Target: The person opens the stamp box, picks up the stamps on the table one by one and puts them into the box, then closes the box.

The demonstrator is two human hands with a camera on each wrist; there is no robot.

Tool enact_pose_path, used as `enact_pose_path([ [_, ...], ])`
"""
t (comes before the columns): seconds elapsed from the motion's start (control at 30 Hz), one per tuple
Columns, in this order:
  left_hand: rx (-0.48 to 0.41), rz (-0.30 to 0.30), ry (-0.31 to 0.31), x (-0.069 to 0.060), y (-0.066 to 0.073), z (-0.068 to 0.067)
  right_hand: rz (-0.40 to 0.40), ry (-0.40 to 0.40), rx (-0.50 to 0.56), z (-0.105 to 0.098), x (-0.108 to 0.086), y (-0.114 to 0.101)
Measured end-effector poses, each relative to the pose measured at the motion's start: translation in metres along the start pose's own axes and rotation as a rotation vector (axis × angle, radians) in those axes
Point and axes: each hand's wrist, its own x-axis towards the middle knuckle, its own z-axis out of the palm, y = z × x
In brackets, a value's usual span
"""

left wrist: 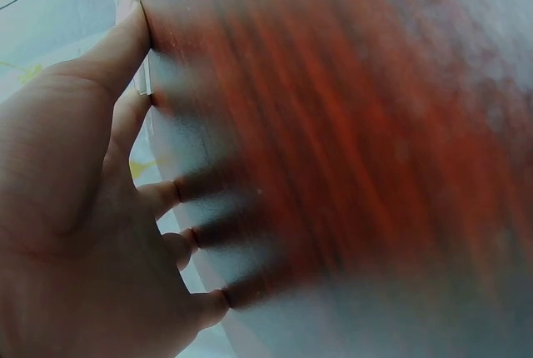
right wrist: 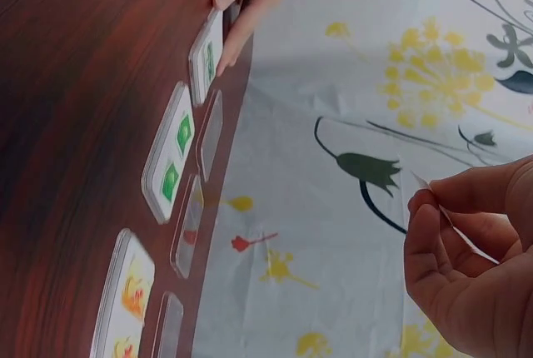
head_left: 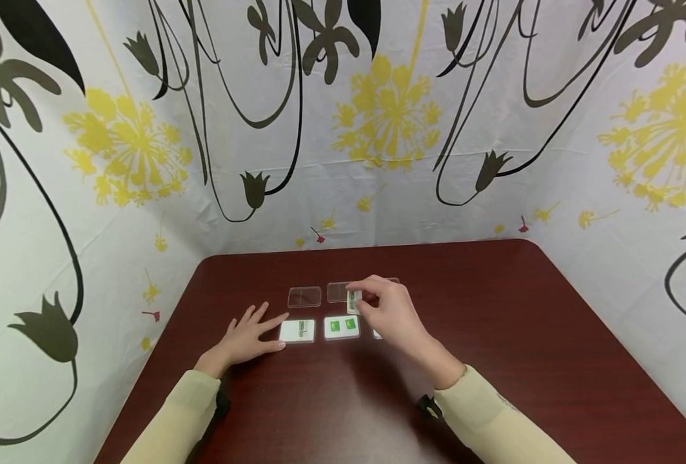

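Note:
Fingers spread, the left hand (head_left: 245, 340) rests on the table with its thumb and index finger at the edges of the left card stack (head_left: 297, 330). The right hand (head_left: 391, 314) pinches a small card (head_left: 353, 301) between thumb and fingers, raised above the table; in the right wrist view the card (right wrist: 466, 237) shows as a thin edge. A middle stack (head_left: 341, 327) bears two green pictures. The third stack (right wrist: 125, 295), with orange and yellow pictures, is mostly hidden by the right hand in the head view.
Behind the stacks lie clear flat holders, one at the left (head_left: 305, 297), one in the middle (head_left: 336, 292) and one at the right, partly covered by the right hand. The dark red table (head_left: 470, 283) meets a patterned cloth (head_left: 331, 142) at its far edge.

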Motion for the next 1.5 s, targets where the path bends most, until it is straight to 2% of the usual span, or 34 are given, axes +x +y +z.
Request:
enact_pose_path([
  [0.27,-0.005,0.0,0.002,0.001,-0.001,0.0,-0.026,-0.05,0.012,0.013,0.008,-0.009],
  [0.6,0.002,-0.004,0.003,0.0,-0.002,-0.001,-0.073,-0.061,0.023,0.021,0.022,-0.019],
  [0.8,0.011,-0.005,0.0,-0.001,0.0,-0.003,-0.124,-0.055,-0.01,0.029,0.031,-0.021],
  [1.1,0.008,-0.012,-0.004,-0.001,0.004,-0.004,-0.164,-0.118,-0.005,0.041,0.04,-0.029],
  [1.5,0.0,-0.01,-0.014,-0.001,0.005,-0.004,-0.179,-0.199,-0.053,0.058,0.049,-0.036],
])
